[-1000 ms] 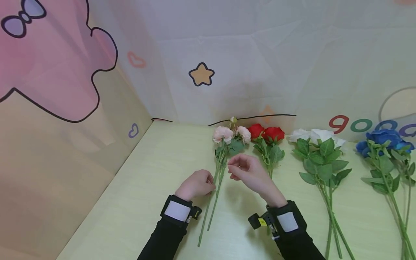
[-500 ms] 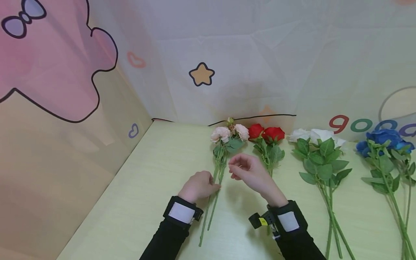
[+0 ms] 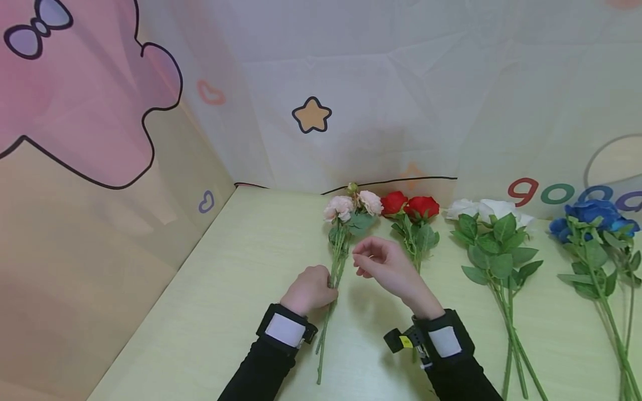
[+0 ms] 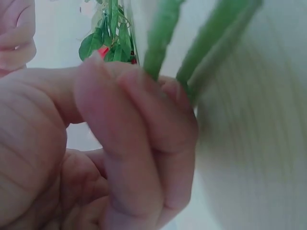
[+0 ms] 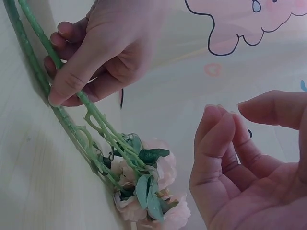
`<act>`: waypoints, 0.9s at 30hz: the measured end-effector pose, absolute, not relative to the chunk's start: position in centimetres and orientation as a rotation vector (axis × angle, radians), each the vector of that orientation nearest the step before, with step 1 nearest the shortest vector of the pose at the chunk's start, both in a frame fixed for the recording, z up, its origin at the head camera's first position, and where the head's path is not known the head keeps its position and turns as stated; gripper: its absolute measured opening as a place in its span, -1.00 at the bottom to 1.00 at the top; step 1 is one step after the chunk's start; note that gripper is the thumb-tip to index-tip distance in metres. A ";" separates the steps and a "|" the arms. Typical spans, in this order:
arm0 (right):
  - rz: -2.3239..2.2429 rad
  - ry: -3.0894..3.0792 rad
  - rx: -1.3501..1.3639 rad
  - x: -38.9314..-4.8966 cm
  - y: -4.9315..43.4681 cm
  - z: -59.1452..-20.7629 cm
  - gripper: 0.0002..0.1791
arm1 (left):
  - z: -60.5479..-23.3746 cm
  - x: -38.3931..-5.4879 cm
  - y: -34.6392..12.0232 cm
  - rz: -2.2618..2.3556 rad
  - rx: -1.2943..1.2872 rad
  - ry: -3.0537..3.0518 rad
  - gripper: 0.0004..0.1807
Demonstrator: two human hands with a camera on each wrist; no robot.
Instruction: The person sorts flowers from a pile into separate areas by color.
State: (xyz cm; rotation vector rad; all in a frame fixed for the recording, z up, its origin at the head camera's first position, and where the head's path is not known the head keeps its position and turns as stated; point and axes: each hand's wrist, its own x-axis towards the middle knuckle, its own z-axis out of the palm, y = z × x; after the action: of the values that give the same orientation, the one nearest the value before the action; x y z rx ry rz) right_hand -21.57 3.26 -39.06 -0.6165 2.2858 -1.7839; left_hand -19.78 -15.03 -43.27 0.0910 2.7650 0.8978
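Two long-stemmed pale pink flowers (image 3: 339,208) with a small bud lie at the middle of the table, heads toward the back. My left hand (image 3: 311,288) curls its fingers and thumb round their green stems (image 5: 32,55), partway down, close over the tabletop. In the left wrist view the fingers (image 4: 132,139) bend round the two stems. Just right of the stems, my right hand (image 3: 386,270) hovers with loosely bent fingers and nothing between them. The right wrist view shows a gap between its thumb and fingertips (image 5: 213,115).
Red roses (image 3: 421,207) lie right of the pink flowers, partly behind my right hand. Farther right are white roses (image 3: 494,210) with broad leaves, then blue roses (image 3: 597,217). A printed cloth wall (image 3: 391,111) stands behind the light table (image 3: 200,323).
My left hand has closed round both stems, shifting slightly right. The stems have drawn together and the pink heads have moved a little left. The right hand has hardly moved.
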 end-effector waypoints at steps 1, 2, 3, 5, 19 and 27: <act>-1.784 2.286 -0.616 -21.6 3.3 -39.1 -0.85 | -43.3 -19.8 -15.1 0.892 0.085 2.766 -0.73; -1.783 2.289 -0.614 -21.6 3.3 -39.1 -0.85 | -43.2 -19.8 -15.2 0.890 0.078 2.765 -0.73; -1.783 2.290 -0.611 -21.6 3.3 -39.1 -0.85 | -43.2 -19.9 -15.3 0.882 0.071 2.768 -0.74; -1.783 2.289 -0.606 -21.6 3.3 -39.0 -0.85 | -43.2 -19.9 -15.7 0.873 0.053 2.772 -0.73; -1.768 2.294 -0.577 -21.5 3.2 -38.9 -0.83 | -43.2 -20.3 -18.2 0.905 -0.074 2.756 -0.69; -1.750 2.308 -0.564 -21.5 3.2 -38.8 -0.84 | -42.6 -20.3 -18.7 0.898 -0.072 2.772 -0.70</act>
State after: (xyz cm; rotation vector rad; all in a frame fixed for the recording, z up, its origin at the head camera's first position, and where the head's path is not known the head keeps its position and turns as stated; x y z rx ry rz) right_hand -21.54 3.16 -38.82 -0.5635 2.3078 -1.7500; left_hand -20.25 -18.65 -42.58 -0.0724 2.7717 0.8982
